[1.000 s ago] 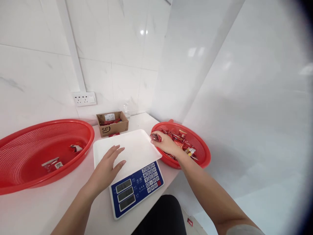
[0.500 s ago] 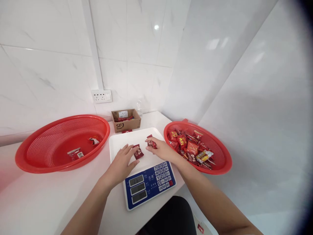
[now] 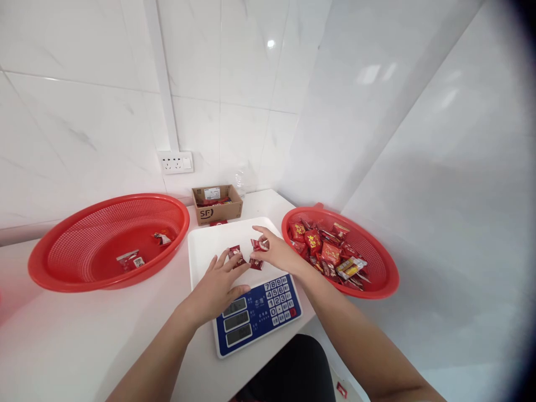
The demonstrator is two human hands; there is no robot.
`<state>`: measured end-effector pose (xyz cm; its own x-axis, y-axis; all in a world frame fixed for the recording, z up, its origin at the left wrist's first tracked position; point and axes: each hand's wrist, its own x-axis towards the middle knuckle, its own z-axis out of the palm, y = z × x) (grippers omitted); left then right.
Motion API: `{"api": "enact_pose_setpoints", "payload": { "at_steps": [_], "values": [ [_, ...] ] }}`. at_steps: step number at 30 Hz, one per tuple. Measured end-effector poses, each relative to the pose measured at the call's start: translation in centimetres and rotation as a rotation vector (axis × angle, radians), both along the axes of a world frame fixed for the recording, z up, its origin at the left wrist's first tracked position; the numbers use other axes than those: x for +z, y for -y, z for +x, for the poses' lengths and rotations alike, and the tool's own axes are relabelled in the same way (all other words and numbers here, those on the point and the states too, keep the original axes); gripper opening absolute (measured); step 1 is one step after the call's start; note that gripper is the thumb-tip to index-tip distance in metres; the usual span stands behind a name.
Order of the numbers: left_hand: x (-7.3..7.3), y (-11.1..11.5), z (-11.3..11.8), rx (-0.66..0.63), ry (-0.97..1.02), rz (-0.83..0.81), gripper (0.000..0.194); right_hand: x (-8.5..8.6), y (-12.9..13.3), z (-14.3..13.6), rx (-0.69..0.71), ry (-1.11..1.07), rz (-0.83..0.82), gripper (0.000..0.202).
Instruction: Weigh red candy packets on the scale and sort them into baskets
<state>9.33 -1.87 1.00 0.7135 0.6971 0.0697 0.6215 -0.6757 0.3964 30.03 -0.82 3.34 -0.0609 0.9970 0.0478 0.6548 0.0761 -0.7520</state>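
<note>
A white weighing scale (image 3: pixel 209 237) with a blue key panel stands before me on the white table. Two dark red snack packets are on its pan. My left hand (image 3: pixel 218 287) is spread palm down, its fingertips reaching over the left packet (image 3: pixel 235 255) and partly hiding it; the thumb lies by the scale's display. The right packet (image 3: pixel 257 262) is pinched in my right hand (image 3: pixel 274 250), with the index finger stretched out above it. The two packets sit close beside each other near the pan's middle.
A red mesh basket (image 3: pixel 54 251) at the left holds a few wrappers. Another red basket (image 3: pixel 387 273) at the right is heaped with red packets (image 3: pixel 330 253). Behind the scale stand a cardboard box (image 3: pixel 226 212) and a clear plastic bottle (image 3: pixel 239 181), near the tiled wall.
My right hand has brought its packet down and nearer to the left one, its index finger now lifted away. My left hand has shifted slightly right, over its packet.
</note>
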Motion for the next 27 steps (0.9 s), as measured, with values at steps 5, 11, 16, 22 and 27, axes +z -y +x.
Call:
{"api": "enact_pose_setpoints", "payload": {
  "at_steps": [5,11,16,22,27],
  "values": [
    [-0.5,0.0,0.2,-0.016,-0.007,0.036,0.051,-0.9,-0.8,-0.4,-0.02,-0.086,0.076,0.057],
    [0.2,0.2,0.1,0.011,0.014,0.084,0.044,-1.3,-0.2,-1.3,-0.018,-0.181,0.136,0.044],
    [0.7,0.2,-0.1,0.07,0.086,0.093,0.039,-1.0,1.2,-1.5,0.033,0.147,0.247,0.024],
    [0.3,0.0,0.0,0.083,0.091,0.099,0.044,-0.6,2.4,-0.9,0.185,0.168,0.27,0.012],
    [0.1,-0.3,0.1,0.089,-0.039,0.048,0.054,0.0,1.4,4.3,-0.142,0.182,0.302,0.02]
  ]
}}
